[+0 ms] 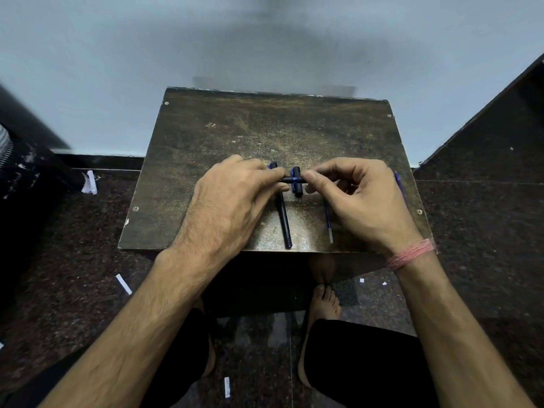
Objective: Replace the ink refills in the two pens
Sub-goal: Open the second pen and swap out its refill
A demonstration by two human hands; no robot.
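Observation:
Over the worn brown stool top (pixel 223 136) both hands hold one black pen (pixel 290 179) that lies crosswise between them. My left hand (pixel 235 198) pinches its left end and my right hand (pixel 359 198) pinches its right end. Under it a short black cap with a blue clip (pixel 297 188) lies on the board. A second black pen (pixel 285 222) points toward the front edge. A thin blue refill (pixel 328 225) lies partly under my right hand. Another blue refill (pixel 399 184) rests near the right edge.
The stool stands against a pale wall (pixel 265 39) on a dark speckled floor (pixel 73 245). White paper scraps (pixel 89 182) lie on the floor at the left and near my bare feet (pixel 323 301). A dark ledge (pixel 500 128) rises at the right.

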